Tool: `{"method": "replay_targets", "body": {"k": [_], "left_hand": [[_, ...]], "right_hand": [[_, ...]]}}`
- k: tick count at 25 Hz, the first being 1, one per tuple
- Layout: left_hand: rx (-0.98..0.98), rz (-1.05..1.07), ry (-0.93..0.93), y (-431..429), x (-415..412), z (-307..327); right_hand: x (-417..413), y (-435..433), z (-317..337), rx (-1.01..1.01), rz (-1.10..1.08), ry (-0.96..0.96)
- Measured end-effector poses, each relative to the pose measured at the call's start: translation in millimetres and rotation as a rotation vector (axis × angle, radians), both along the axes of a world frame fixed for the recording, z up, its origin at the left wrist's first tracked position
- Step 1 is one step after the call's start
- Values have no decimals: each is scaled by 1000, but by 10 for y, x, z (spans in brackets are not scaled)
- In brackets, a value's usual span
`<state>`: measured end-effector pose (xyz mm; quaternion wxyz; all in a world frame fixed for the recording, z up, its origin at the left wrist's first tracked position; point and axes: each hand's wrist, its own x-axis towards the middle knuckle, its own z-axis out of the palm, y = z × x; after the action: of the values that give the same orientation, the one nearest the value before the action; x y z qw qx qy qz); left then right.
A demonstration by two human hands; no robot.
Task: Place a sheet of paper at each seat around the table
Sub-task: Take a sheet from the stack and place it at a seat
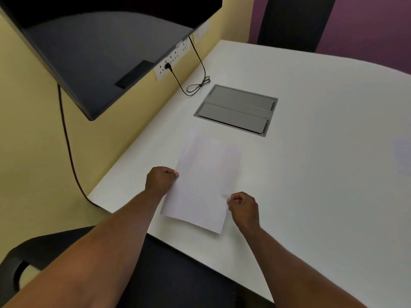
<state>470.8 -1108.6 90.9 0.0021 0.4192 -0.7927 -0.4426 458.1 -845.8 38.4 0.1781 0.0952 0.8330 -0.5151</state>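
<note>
A white sheet of paper [203,183] lies over the near edge of the white table [311,152], in front of a black chair [173,274]. My left hand [160,180] pinches the sheet's left edge with closed fingers. My right hand [243,207] pinches its right edge near the lower corner. Whether the sheet rests flat on the table or hangs just above it, I cannot tell. A second pale sheet [403,156] shows faintly at the table's right edge.
A grey cable hatch [236,108] is set into the table beyond the sheet. A large black screen [95,45] hangs on the yellow wall at left, with a socket strip [171,61] and black cables [198,85]. Another dark chair [293,21] stands at the far side.
</note>
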Motion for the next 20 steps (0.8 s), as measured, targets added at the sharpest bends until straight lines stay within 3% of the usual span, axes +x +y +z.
{"method": "replay_targets", "body": {"k": [8, 20], "left_hand": [[-13, -16, -96, -66, -115, -776], [-81, -38, -207, 157, -305, -1052]], "right_hand": [[-55, -97, -579, 105, 35, -92], [-35, -8, -723, 375, 27, -190]]}}
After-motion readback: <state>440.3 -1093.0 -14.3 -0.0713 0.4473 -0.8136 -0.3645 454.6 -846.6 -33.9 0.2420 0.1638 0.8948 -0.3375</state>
